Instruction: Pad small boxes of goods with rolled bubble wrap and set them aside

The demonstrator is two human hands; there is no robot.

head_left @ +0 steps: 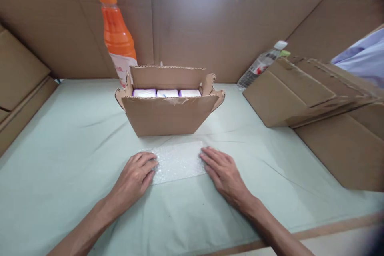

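A sheet of clear bubble wrap (180, 162) lies flat on the pale green cloth. On its left end rests my left hand (139, 172), fingers stretched out and touching the wrap. My right hand (222, 172) lies over the right edge with its fingers extended too. Neither hand is closed around anything. Just beyond the wrap stands an open cardboard box (171, 116), its top flaps raised. Inside it, three white-topped packs (167, 93) with purple edges sit side by side; their lower parts are hidden by the box's front wall.
Behind the box stands a bottle of orange drink (118, 36). A clear plastic bottle (261, 64) leans at the back right, beside a cardboard box (288, 92) and another carton (345, 148). More cardboard boxes (21, 76) are at the left. Cardboard walls (192, 20) close off the back.
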